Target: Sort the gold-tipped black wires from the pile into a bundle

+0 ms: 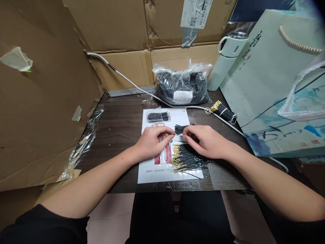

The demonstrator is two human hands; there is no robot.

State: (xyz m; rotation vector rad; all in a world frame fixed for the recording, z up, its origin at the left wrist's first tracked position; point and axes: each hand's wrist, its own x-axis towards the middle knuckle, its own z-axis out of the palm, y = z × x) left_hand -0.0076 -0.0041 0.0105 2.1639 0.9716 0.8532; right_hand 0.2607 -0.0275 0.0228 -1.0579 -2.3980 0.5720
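Thumb and forefinger of my left hand (pixel 153 142) are pinched together above the printed white sheet (pixel 149 176). Facing it, my right hand (pixel 207 141) pinches too, its fingertips a short gap away. A thin dark wire (pixel 179 136) seems to span the two pinches; its ends are hidden in my fingers. Below my right hand lies a pile of black wires with gold terminals (pixel 189 158), partly covered by that hand. Just beyond my fingertips is a small heap of short black tubes (pixel 179 129). More black pieces (pixel 158 116) lie in a transparent holder at the sheet's top.
A bag of black tubes (pixel 182 86) stands against the cardboard wall (pixel 122 30). A white cable (pixel 132 84) crosses the table behind my hands. To the right are a tied wire bundle (pixel 223 112), a pale bottle (pixel 222 64) and a large paper bag (pixel 269 78).
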